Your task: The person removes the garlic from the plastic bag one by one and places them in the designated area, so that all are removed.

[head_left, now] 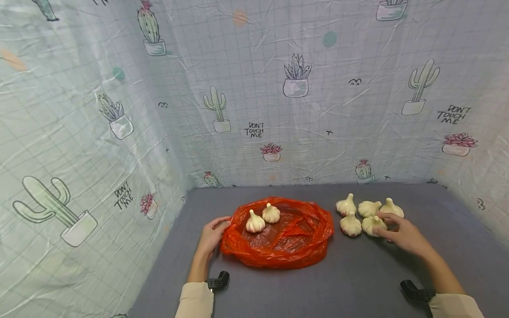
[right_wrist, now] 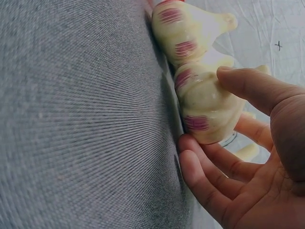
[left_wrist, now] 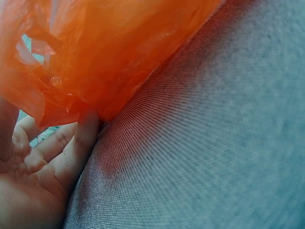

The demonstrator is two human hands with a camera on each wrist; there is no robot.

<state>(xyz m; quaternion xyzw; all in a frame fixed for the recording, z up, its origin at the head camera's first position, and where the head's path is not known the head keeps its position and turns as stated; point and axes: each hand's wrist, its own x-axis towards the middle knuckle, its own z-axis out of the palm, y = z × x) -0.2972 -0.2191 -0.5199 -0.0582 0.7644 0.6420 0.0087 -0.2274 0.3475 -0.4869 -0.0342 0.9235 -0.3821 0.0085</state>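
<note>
Grey tabletop (head_left: 258,291) before me; its far edge meets the cactus-print curtain (head_left: 318,145) at 12 o'clock, and more curtain rises from 9 round to 11. Most room for moving: a broad bare stretch at 6 o'clock, between my wrists. Only a narrow strip parts the red bag (head_left: 274,260) from the garlic on my right.

My right hand (head_left: 403,232) has one garlic bulb (head_left: 370,226) between thumb (right_wrist: 252,88) and fingers (right_wrist: 224,162); it lies between 9 and 10 o'clock of the hand, on the tabletop. Around that bulb: neighbours at 9, 10, 12 and between 1 and 2, packed close.

My left hand (head_left: 209,237) is against the bag, which sits at its 3 o'clock. Plastic hides the fingertips; cannot tell whether they pinch it.

Count: one bag, mouth spread open. Garlic, seven visible: five in the right-hand cluster, two inside the bag, toward its 10 and 11 o'clock.
</note>
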